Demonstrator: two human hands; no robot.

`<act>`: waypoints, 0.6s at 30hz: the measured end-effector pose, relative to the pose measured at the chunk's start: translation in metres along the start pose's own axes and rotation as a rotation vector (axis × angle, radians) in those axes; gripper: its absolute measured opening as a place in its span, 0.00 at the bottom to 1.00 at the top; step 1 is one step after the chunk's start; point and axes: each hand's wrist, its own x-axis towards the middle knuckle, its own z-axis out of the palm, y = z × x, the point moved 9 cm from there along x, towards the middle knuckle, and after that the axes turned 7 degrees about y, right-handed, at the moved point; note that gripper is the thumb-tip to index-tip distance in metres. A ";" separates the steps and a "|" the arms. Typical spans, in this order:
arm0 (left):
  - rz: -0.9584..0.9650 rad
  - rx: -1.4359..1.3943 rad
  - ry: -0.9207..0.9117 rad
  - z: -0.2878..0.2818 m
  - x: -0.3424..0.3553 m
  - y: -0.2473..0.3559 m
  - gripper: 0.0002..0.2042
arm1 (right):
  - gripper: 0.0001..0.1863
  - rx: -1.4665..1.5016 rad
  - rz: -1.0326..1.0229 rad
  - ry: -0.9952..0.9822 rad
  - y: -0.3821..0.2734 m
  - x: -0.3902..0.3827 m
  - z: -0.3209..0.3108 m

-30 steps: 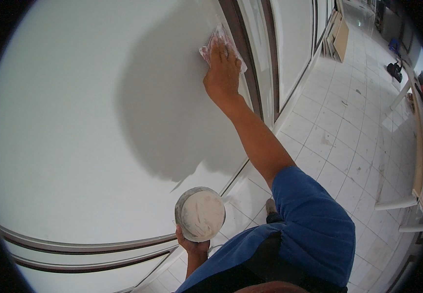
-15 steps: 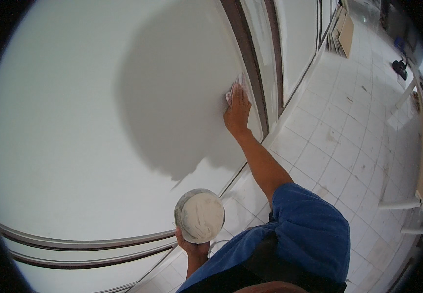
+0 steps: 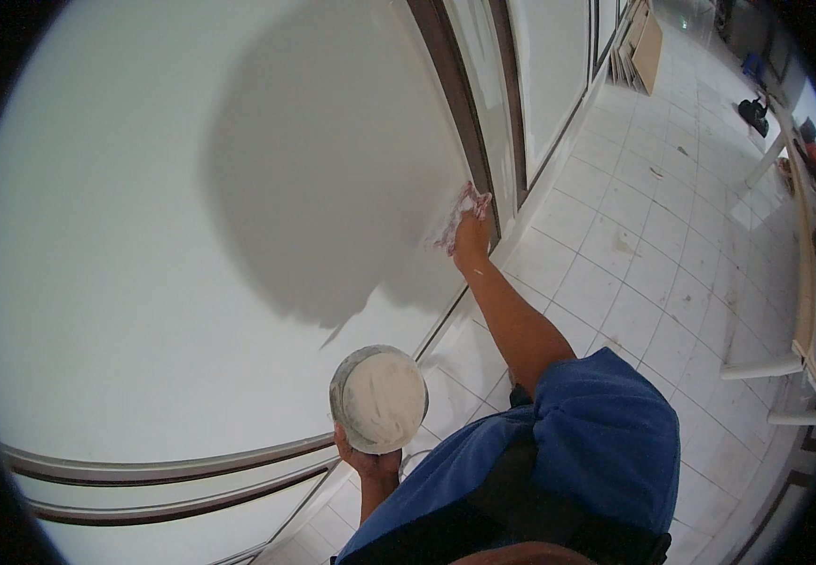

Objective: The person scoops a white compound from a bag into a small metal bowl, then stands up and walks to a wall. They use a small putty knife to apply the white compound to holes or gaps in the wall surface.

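My left hand [image 3: 370, 460] grips a round grey tub [image 3: 339, 397] from below, tilted so its mouth faces up. Pale cream paste or powder [image 3: 384, 400] covers much of its inside; which of the two I cannot tell. My right arm stretches out to the white wall panel [image 3: 97, 235]. There my right hand [image 3: 471, 240] clutches a crumpled red-and-white rag [image 3: 461, 218] at the panel's lower right part, beside a dark brown trim strip [image 3: 460, 89]. Part of the rag looks smeared by motion. My fingers are partly hidden behind the hand.
A second brown strip [image 3: 510, 94] runs parallel to the first. More trim [image 3: 163, 473] crosses at the lower left. White floor tiles [image 3: 606, 282] stretch along the wall. Flat boards [image 3: 639, 52] lean at the far end. A wooden-edged table with pale legs [image 3: 761, 369] stands at right.
My right hand has come down and nearer along the brown strip with the rag, which now spreads out more. The tub in my left hand has shifted slightly up and left in view.
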 end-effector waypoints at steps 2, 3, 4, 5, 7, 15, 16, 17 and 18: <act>-0.009 0.022 0.023 0.000 0.000 0.000 0.32 | 0.30 0.058 -0.017 -0.002 -0.003 0.011 0.006; -0.010 0.046 0.047 -0.001 0.000 0.000 0.32 | 0.29 0.120 -0.031 -0.011 -0.005 0.015 0.010; -0.011 0.044 0.047 -0.003 -0.001 0.000 0.32 | 0.29 0.118 -0.032 -0.011 -0.006 0.018 0.012; -0.016 0.036 0.051 -0.005 0.000 -0.001 0.32 | 0.28 0.080 -0.065 -0.012 -0.010 0.022 0.013; -0.010 0.023 0.052 -0.006 0.000 0.000 0.32 | 0.27 0.044 -0.098 -0.023 -0.019 0.025 0.021; 0.019 -0.031 0.032 -0.001 -0.001 0.000 0.32 | 0.02 0.129 -0.029 -0.033 -0.058 0.029 0.046; 0.020 -0.039 0.024 0.005 -0.002 0.001 0.32 | 0.02 0.129 -0.039 -0.039 -0.066 0.034 0.052; 0.020 -0.030 0.039 0.009 -0.004 0.002 0.31 | 0.06 0.116 -0.056 -0.035 -0.076 0.039 0.058; 0.024 -0.028 0.060 0.010 -0.004 0.002 0.31 | 0.12 0.097 -0.072 -0.036 -0.082 0.042 0.066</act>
